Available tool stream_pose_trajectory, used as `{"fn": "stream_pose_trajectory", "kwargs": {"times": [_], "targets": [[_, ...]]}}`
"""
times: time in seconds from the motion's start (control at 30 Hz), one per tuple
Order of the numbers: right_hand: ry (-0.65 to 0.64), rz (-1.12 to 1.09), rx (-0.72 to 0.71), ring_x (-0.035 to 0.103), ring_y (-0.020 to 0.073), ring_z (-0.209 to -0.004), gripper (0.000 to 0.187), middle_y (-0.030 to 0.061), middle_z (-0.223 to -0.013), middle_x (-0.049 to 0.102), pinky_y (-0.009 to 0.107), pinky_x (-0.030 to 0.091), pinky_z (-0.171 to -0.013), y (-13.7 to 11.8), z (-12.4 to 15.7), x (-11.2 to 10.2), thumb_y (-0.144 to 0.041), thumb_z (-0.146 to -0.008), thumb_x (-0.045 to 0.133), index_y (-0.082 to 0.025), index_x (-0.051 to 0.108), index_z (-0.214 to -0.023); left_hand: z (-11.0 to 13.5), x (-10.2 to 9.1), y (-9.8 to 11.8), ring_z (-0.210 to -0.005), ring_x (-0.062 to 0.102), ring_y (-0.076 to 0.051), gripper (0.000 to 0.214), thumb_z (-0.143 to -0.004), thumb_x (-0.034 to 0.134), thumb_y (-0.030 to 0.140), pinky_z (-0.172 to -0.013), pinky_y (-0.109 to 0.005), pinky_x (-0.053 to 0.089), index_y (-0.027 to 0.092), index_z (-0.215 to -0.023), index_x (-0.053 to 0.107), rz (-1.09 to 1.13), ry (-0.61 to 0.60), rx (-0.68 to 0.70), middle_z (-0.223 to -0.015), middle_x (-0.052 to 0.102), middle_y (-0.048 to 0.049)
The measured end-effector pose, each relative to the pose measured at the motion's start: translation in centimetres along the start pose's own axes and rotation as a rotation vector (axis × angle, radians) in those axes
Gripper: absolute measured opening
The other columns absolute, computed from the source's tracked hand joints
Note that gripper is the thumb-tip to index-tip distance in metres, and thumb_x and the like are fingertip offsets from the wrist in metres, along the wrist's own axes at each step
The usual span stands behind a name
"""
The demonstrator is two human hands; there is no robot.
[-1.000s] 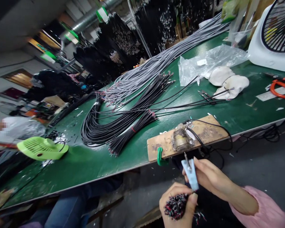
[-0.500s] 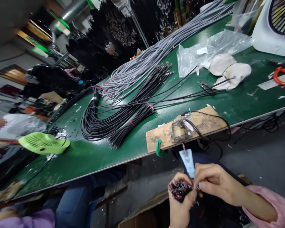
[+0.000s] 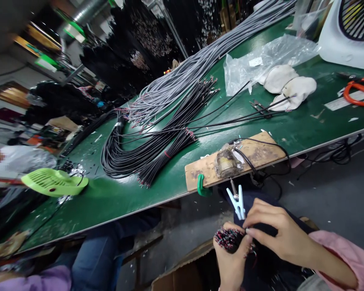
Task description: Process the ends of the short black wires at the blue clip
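Note:
My left hand (image 3: pixel 230 262) is closed around a thick bundle of thin cables (image 3: pixel 228 239), whose red, black and pale wire ends face up. Against the bundle's right side, my right hand (image 3: pixel 265 228) pinches thumb and forefinger on a small dark piece that looks like a cable end; the fingers partly hide it. Just above both hands is a light blue clothespin (image 3: pixel 239 207), its two arms spread upward in a V. What its lower end grips cannot be made out. A thin metal rod (image 3: pixel 233 186) points down behind it from the table edge.
A wooden board (image 3: pixel 263 151) with a crusted metal pot (image 3: pixel 227 162) is held by a green clamp (image 3: pixel 202 186). Black cables (image 3: pixel 133 157), grey cables (image 3: pixel 182 76), white gloves (image 3: pixel 294 87) and orange scissors (image 3: pixel 359 91) lie on the green table (image 3: pixel 121 198). A person sits at left.
The clothespin has turned from its flat side to show its open V. My right hand has shifted slightly up and left along the bundle. The view has tilted a little.

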State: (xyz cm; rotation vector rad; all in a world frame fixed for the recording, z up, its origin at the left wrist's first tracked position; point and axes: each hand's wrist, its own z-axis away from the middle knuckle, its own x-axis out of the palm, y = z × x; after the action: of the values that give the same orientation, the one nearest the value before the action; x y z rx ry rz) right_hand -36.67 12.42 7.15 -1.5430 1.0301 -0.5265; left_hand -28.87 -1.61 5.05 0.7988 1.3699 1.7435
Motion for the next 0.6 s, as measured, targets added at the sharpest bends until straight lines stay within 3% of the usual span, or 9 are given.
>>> {"fn": "stream_pose_trajectory", "kwargs": {"times": [0.17, 0.33, 0.5, 0.6], "targets": [[0.052, -0.006, 0.029, 0.057, 0.0192, -0.072, 0.018, 0.0041, -0.073, 0.064, 0.034, 0.044, -0.074, 0.2, 0.1, 0.5, -0.017, -0.093, 0.056, -0.017, 0.064, -0.076, 0.6, 0.3, 0.0, -0.050, 0.062, -0.015, 0.026, -0.066, 0.082, 0.035, -0.055, -0.028, 0.054, 0.016, -0.071, 0.066, -0.022, -0.001, -0.061, -0.066, 0.070, -0.0038], [0.092, 0.041, 0.018, 0.057, 0.0177, -0.069, 0.016, 0.0016, -0.071, 0.061, 0.038, 0.043, -0.084, 0.4, 0.8, 0.9, -0.014, -0.091, 0.055, -0.019, 0.059, -0.076, 0.8, 0.0, -0.8, -0.061, 0.066, -0.019, 0.027, -0.062, 0.084, 0.032, -0.061, -0.029, 0.055, 0.017, -0.065, 0.061, -0.089, 0.123, -0.030, -0.067, 0.067, -0.0028], [0.098, 0.019, 0.015, 0.057, 0.0169, -0.067, 0.014, 0.0015, -0.071, 0.062, 0.035, 0.044, -0.080, 0.7, 0.9, 0.6, -0.009, -0.084, 0.058, -0.018, 0.060, -0.074, 0.7, 0.0, -0.9, -0.058, 0.060, -0.014, 0.027, -0.065, 0.082, 0.026, -0.059, -0.024, 0.051, 0.017, -0.061, 0.057, -0.050, 0.049, -0.009, -0.063, 0.061, 0.0010], [0.039, -0.054, 0.027, 0.059, 0.0197, -0.079, 0.008, 0.0053, -0.084, 0.067, 0.033, 0.045, -0.075, 0.8, 0.6, 0.2, -0.012, -0.084, 0.063, -0.017, 0.067, -0.090, 0.5, -0.1, -0.9, -0.057, 0.058, -0.013, 0.026, -0.066, 0.081, 0.023, -0.058, -0.023, 0.048, 0.017, -0.059, 0.057, -0.038, 0.003, 0.021, -0.061, 0.059, 0.0023]]}}
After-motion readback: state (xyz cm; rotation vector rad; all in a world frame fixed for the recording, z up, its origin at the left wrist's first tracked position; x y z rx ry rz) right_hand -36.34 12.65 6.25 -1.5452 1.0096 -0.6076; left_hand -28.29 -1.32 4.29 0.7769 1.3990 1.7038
